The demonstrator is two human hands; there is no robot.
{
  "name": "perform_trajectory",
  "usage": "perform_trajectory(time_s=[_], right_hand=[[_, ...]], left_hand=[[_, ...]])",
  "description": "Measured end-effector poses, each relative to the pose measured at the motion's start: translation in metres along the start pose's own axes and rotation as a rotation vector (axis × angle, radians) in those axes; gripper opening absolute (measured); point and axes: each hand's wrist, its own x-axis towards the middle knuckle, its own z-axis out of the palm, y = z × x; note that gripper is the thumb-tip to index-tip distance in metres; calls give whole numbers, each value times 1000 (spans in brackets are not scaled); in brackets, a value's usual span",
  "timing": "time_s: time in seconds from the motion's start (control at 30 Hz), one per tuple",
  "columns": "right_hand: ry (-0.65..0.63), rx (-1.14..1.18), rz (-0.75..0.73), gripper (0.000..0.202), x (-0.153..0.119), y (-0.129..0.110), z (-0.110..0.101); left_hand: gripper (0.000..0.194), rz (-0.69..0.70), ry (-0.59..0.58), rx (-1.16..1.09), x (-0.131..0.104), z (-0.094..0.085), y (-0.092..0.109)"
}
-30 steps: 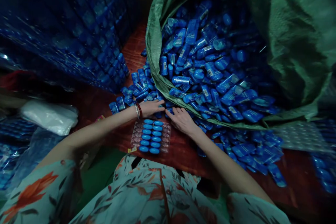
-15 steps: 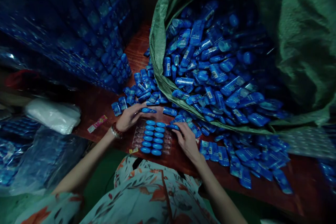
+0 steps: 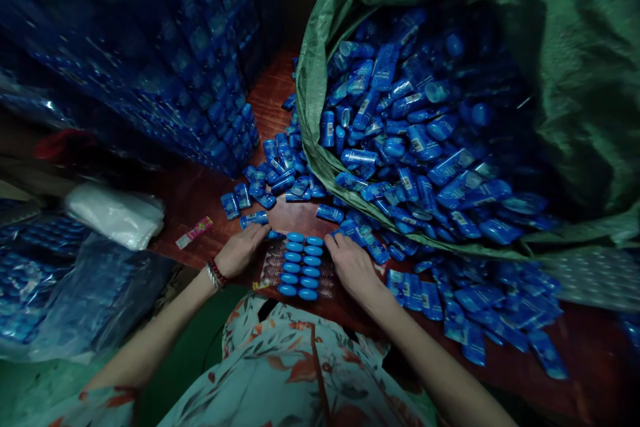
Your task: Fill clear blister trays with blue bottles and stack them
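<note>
A see-through plastic tray [image 3: 273,265] lies at the table's front edge. Two columns of blue oval-ended containers [image 3: 290,267] stand in its middle, their ends facing up. My left hand [image 3: 242,252], with bracelets at the wrist, is at the tray's far left corner. Its fingers are closed on a small blue container [image 3: 273,235], mostly covered by the fingertips. At the far right corner, my right hand [image 3: 351,265] has its fingers bent together and pointing down; whatever they hold is hidden. A loose blue container [image 3: 254,219] lies just beyond my left fingers.
A large green woven sack [image 3: 313,97] spills blue wrapped containers [image 3: 395,127] onto the reddish table [image 3: 273,90]. Tall stacks of blue packs [image 3: 200,80] rise at left. More containers [image 3: 480,307] lie at right. Clear plastic bags [image 3: 117,215] and a pink wrapper [image 3: 194,232] are at left.
Both hands have come down toward the tray's far corners. The container in my right fingers has gone out of sight behind them. The whole view has shifted slightly.
</note>
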Motion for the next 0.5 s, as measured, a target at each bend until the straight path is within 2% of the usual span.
perform_trajectory(time_s=[0.2,0.3,0.4,0.5], right_hand=[[26,-78,-3,27,3,-6,6],[85,-96,32,28,2,-8,11],[146,-90,99,29,0,-11,17],[208,17,108,30,-6,-7,24]], left_hand=[[23,118,-182,188,25,-16,12],[18,126,-247,291,35,-16,21],[17,114,-231,315,36,-10,24],[23,111,-155,254,31,-7,18]])
